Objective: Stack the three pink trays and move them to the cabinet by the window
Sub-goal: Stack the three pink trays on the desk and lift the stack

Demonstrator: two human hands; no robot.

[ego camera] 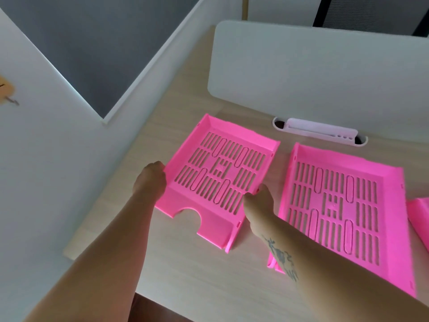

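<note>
Head view, desk scene. Three pink trays on a light wood desk (209, 287).

Left tray (218, 177): slotted base, lies rotated relative to the desk edge, semicircular notch in its near edge. Both hands are on it.

Left hand (151, 180): set against the tray's left wall. Fingers curl over the wall edge at the far side of the hand; the fingertips are hidden behind the knuckles, so I cannot tell how far they wrap or whether they are spread.

Right hand (260, 201): on the tray's right wall, thumb (249, 197) lying on the slotted base just inside the wall. The other fingers go down past the outer side of the wall and are out of sight; looks like a pinch on the wall, thumb inside, fingers outside. Tattoo on the right forearm.

Whether the tray is lifted or flat on the desk: cannot tell.

Middle tray (343, 210): just beyond the right hand's knuckles, to the outside of the right-hand fingers, flat on the desk, close beside the held tray but not touching it. Right forearm crosses its near left corner.

Third tray (420, 217): only a corner shows at the frame's right edge, beyond the middle tray, well away from both hands.

White divider panel (313, 77) stands along the far desk edge, ahead of the fingers; a white cable slot (320, 131) sits at its base.
</note>
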